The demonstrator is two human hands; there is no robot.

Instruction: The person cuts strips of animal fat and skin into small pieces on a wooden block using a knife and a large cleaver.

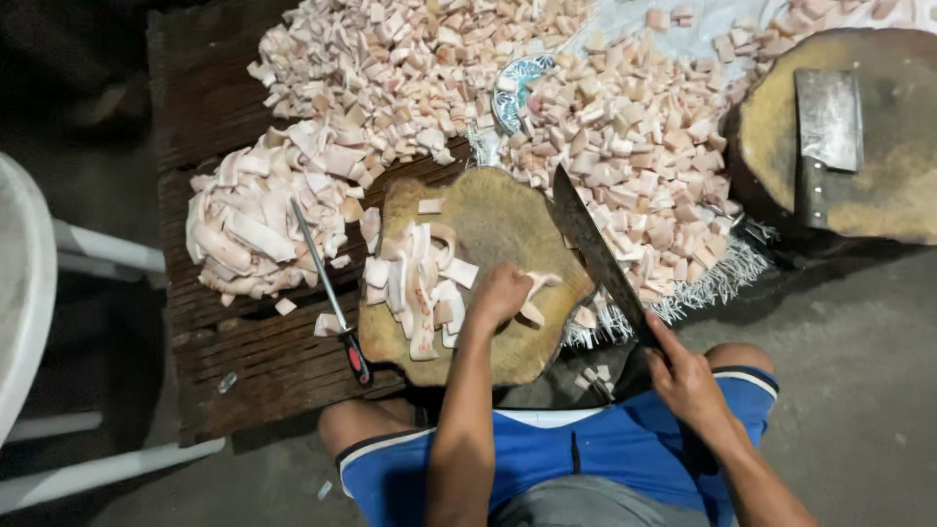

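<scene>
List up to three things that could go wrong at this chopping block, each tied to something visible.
1. The left hand pins a strip close to the knife in the right hand; fingers might get cut.
2. Pieces at the block edge may fall.
3. The steel overhangs the table.

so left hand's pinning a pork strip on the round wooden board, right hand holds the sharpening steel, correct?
Not quite. In the head view the right hand holds a big knife; the sharpening steel lies untouched beside the board. The left hand does pin a pork strip.
</scene>
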